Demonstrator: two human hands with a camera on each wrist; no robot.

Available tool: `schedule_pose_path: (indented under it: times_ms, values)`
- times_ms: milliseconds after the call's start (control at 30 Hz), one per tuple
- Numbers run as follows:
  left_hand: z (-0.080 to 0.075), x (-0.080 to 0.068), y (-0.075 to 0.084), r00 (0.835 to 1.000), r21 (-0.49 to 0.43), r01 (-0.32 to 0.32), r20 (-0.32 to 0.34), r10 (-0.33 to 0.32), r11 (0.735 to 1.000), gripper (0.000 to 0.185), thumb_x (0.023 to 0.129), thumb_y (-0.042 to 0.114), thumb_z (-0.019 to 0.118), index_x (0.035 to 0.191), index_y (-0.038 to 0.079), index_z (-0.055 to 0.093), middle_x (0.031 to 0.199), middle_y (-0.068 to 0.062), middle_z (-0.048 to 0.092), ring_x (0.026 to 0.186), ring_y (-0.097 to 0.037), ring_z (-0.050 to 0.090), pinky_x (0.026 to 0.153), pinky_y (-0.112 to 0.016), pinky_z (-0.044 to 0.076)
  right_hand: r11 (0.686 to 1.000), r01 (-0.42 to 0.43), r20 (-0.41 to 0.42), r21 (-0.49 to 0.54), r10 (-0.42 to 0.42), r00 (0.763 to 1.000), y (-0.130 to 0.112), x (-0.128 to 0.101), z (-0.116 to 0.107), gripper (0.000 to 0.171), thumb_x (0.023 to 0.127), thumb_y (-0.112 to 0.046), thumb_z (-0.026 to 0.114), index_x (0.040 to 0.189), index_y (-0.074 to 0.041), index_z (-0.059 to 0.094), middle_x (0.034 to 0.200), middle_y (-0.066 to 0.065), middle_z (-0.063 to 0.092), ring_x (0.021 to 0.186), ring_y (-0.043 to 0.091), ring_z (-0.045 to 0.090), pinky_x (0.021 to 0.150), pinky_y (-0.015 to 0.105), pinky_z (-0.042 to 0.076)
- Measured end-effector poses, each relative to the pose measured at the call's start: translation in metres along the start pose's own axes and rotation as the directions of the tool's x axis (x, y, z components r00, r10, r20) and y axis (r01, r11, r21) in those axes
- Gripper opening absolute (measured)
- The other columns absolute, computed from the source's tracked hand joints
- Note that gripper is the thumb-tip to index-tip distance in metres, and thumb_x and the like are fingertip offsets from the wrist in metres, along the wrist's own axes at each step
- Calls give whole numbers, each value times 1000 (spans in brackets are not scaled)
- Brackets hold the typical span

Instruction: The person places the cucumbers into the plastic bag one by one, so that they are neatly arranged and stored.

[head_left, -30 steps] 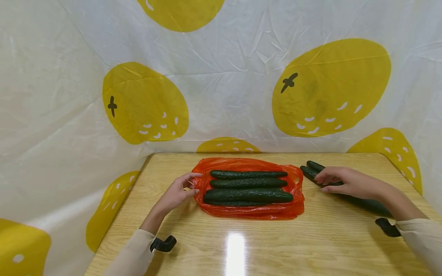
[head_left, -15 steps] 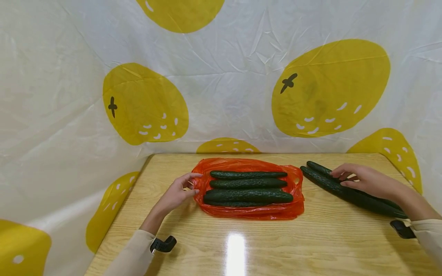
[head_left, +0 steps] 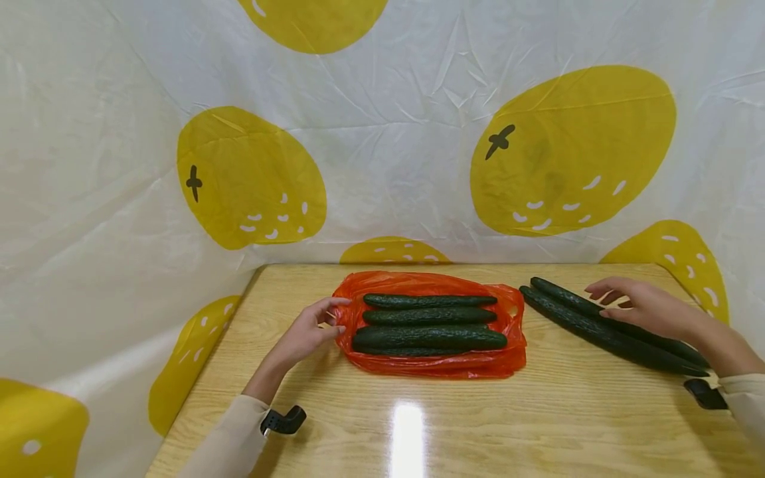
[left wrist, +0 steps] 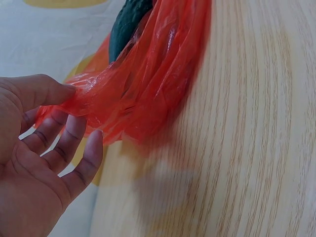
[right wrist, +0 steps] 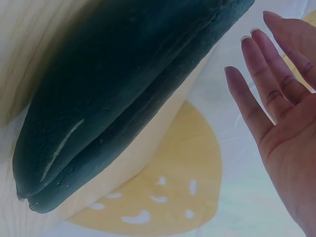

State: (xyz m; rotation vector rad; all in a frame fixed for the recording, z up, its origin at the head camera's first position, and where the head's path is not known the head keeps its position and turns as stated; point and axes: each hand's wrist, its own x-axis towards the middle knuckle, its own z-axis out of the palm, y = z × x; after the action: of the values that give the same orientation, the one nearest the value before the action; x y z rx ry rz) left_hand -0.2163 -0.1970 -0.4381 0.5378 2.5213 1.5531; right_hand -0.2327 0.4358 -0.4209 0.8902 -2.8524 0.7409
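**Right hand lifts off the loose cucumbers**

The right hand [head_left: 642, 307], flat on the two long dark green cucumbers [head_left: 609, 325] a second ago, now hovers open above them at the right of the frame. They lie uncovered on the wooden table [head_left: 418, 425]. The left hand [head_left: 307, 334] still pinches the edge of the orange plastic bag [head_left: 439, 365] at the centre.

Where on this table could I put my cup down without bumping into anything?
The wide front strip of the wooden table, nearer than the orange bag, lies bare between the two forearms. A narrower gap runs between that bag and the two loose cucumbers. The back middle and right are crowded.
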Motion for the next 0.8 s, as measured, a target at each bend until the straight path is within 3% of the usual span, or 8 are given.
schedule_pose_path:
  times_ms: [133, 467, 800]
  values:
    - [0, 0, 0, 1000, 2, -7, 1, 7, 1000, 50, 89, -5, 69, 137, 4, 59, 102, -11, 58, 88, -23, 56, 71, -25, 49, 1000, -12, -10, -5, 12, 1000, 4, -2, 0, 42, 88, -1, 75, 127, -5, 63, 113, -2, 66, 94, 5, 65, 74, 27, 57]
    - [0, 0, -2, 1000, -20, 9, 6, -9, 1000, 50, 89, -6, 69, 137, 4, 59, 103, -13, 57, 88, -25, 55, 67, -24, 48, 996, -87, 71, 29, 85, 994, 13, -4, 0, 47, 92, -5, 72, 135, 3, 55, 122, 23, 63, 94, 8, 66, 71, 24, 56]
    - [0, 0, -4, 1000, -8, 2, 6, -2, 1000, 50, 90, -4, 69, 138, 6, 59, 105, -14, 57, 90, -27, 55, 70, -25, 49, 992, -120, 118, 30, 116, 986, 18, -4, 4, 53, 91, -7, 73, 138, 6, 52, 122, 25, 62, 94, 10, 66, 71, 25, 56]
